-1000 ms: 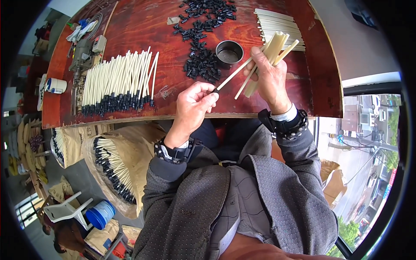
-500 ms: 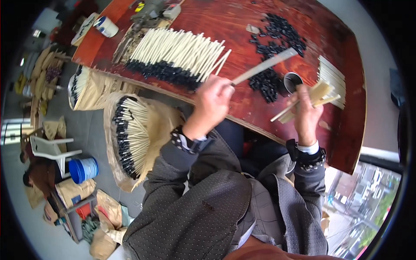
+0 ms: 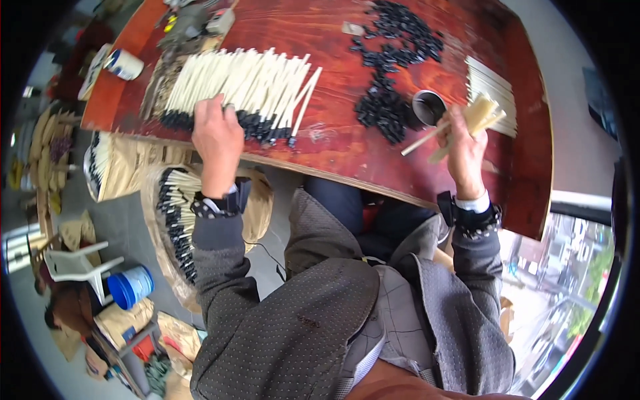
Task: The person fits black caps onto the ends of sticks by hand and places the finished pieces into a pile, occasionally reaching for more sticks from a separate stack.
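Black-tipped sticks (image 3: 237, 80) lie in a broad, close-set row at left on the tabletop (image 3: 337, 83), dark ends toward the near edge. Left hand (image 3: 220, 133): fingers bent down at those dark ends; cannot tell whether they are together on one stick or only resting there, as the back of the hand hides the tips. Right hand (image 3: 468, 157): fingers clamped around a bundle of bare sticks (image 3: 481, 112), one stick jutting out to the left. The grip appears to keep a supply in hand, leaving the other hand free.

Just left of the bundle: dark round cup (image 3: 414, 119), then a loose heap of black caps (image 3: 383, 113) trailing to the far side. A row of bare sticks (image 3: 493, 97) lies at far right. Bare stock sits right, tipped pieces left, probably to keep the two kinds apart; the shared direction of the dark ends likely keeps the row tidy.

Farther out, left: white can (image 3: 124, 65) lying near a grey box (image 3: 220, 22). Below the tabletop, an open brown bag (image 3: 153, 217) holds more tipped sticks; blue bucket (image 3: 127, 288) on the floor.

Markings: can and bucket both carry print, wording not transcribed; small dark mark on the jacket (image 3: 293, 353), illegible.
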The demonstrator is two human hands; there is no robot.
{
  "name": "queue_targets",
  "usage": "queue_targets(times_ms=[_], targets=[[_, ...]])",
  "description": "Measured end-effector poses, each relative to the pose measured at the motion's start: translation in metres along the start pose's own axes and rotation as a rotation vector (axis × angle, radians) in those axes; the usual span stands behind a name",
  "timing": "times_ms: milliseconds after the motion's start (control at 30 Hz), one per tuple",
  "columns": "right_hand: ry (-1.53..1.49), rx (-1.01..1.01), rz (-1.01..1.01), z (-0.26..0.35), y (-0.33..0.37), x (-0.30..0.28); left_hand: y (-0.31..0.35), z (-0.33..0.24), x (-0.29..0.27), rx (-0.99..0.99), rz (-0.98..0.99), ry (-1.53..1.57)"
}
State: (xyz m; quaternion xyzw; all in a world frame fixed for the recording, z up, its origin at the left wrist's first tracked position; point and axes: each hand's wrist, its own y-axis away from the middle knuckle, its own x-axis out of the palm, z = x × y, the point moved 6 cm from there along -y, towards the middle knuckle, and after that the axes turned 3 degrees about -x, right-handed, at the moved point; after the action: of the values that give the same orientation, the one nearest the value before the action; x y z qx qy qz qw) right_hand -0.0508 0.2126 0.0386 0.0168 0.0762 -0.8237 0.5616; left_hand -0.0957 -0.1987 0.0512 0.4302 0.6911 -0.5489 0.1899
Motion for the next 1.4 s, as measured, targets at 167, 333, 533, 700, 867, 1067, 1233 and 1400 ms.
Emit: queue_targets(times_ms=[167, 333, 533, 700, 867, 1067, 1233, 1400], targets=[[-0.083, -0.006, -0.010, -0.007, 0.004, -0.014, 0.039, -0.108, 0.061, 0.183, 0.292, 0.524], [-0.121, 0.060, -0.023, -0.019, 0.015, -0.031, 0.051, -0.147, 0.110, 0.173, 0.460, 0.452], [-0.161, 0.094, -0.017, -0.031, 0.014, -0.040, 0.050, -0.153, 0.125, 0.264, 0.466, 0.358], [-0.139, 0.013, -0.075, -0.012, 0.001, -0.048, 0.050, -0.153, 0.122, 0.222, 0.503, 0.407], [0.083, -0.217, -0.137, 0.012, -0.026, -0.044, 0.048, -0.150, 0.122, 0.217, 0.514, 0.370], [0.715, -0.596, -0.027, -0.007, -0.046, -0.016, 0.046, -0.150, 0.129, 0.175, 0.600, 0.377], [0.680, -0.594, -0.062, -0.001, -0.039, -0.016, 0.047, -0.142, 0.131, 0.157, 0.655, 0.365], [0.382, -0.377, -0.162, 0.010, -0.027, -0.033, 0.047, -0.143, 0.127, 0.176, 0.621, 0.419]])
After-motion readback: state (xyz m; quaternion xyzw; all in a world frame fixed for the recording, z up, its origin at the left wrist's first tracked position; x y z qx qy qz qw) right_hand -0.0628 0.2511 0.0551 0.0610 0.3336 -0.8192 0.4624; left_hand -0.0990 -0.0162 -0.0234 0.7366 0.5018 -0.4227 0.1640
